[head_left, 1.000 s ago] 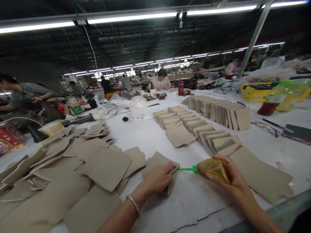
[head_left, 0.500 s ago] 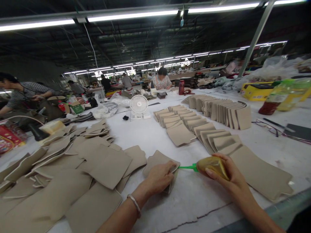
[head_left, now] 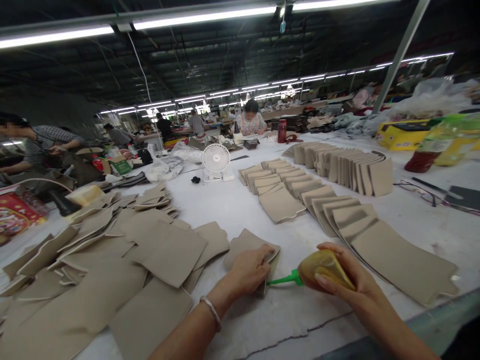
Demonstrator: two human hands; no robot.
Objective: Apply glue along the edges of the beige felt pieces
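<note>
My left hand (head_left: 249,270), with a bracelet at the wrist, grips a taupe leather-like piece (head_left: 240,244) on the white table and holds its near edge bent up. In my right hand (head_left: 347,272) is a squeeze bottle (head_left: 324,270) of yellowish liquid, tipped sideways. Its thin green nozzle (head_left: 283,280) reaches the lower edge of that piece, just beside my left fingers. Left of my hands lies a loose heap of similar pieces (head_left: 168,250). To the right, more pieces (head_left: 405,260) lie overlapped in fanned rows.
A small white fan (head_left: 216,159) stands mid-table. Eyeglasses (head_left: 423,192), drink bottles (head_left: 427,150) and a yellow box (head_left: 401,135) are at the right. A red package (head_left: 18,212) sits at the far left. One person (head_left: 250,119) works across the table, another (head_left: 45,142) at the left.
The nozzle tip has moved down along the piece's edge, from its upper right corner to its lower end. My left hand stays on the piece; the view has shifted slightly.
</note>
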